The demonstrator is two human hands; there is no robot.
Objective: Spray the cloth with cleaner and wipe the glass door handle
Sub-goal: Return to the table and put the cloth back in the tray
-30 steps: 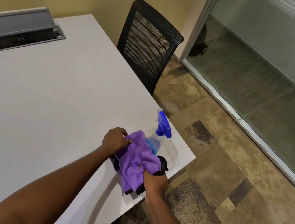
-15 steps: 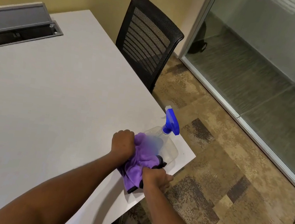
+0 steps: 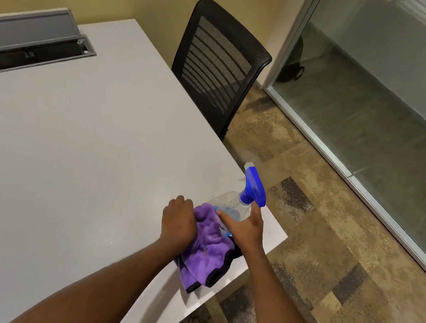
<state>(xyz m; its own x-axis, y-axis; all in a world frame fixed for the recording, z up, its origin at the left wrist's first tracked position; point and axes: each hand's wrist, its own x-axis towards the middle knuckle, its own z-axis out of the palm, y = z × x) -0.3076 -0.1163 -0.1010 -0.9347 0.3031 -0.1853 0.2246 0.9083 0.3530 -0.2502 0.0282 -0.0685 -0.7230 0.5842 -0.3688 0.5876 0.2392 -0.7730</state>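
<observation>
A purple cloth (image 3: 207, 253) with a black edge lies bunched on the near right corner of the white table (image 3: 84, 157). My left hand (image 3: 178, 222) is closed on its left side. A clear spray bottle (image 3: 230, 205) with blue liquid and a blue trigger head (image 3: 253, 186) stands just behind the cloth. My right hand (image 3: 244, 228) is spread open against the bottle's body, thumb on the left, a finger raised toward the trigger head. No door handle is in view.
A black mesh office chair (image 3: 217, 66) is pushed against the table's right edge. A glass wall (image 3: 380, 89) with a metal frame runs along the right, over patterned carpet (image 3: 318, 244). A grey cable hatch (image 3: 27, 50) stands open at the table's far left.
My right hand has let go of the cloth's lower edge and moved up to the spray bottle, fingers now spread. My left hand stays on the cloth, which sank onto the table.
</observation>
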